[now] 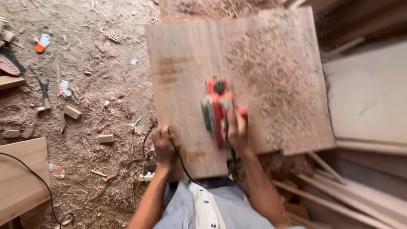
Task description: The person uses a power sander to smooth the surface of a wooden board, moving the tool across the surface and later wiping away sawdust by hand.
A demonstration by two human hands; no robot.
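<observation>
Offcuts and hand tools (44, 91) littered the sawdust-covered floor (97, 63) as the left hand (164, 146) pressed flat on the wooden panel (186, 76), its left half planed clean. The right hand (235, 126) gripped the red electric planer (217, 111) mid-panel; shavings (275, 63) covered the right half, beside stacked boards (369, 97).

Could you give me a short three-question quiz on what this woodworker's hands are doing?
1. True or false: the right hand grips the red power planer.
2. Where does the left hand rest: A, on the wooden board's edge; B, on the floor?
3. What covers the board's right part?

Key: 1 true. 2 A. 3 wood shavings.
</observation>
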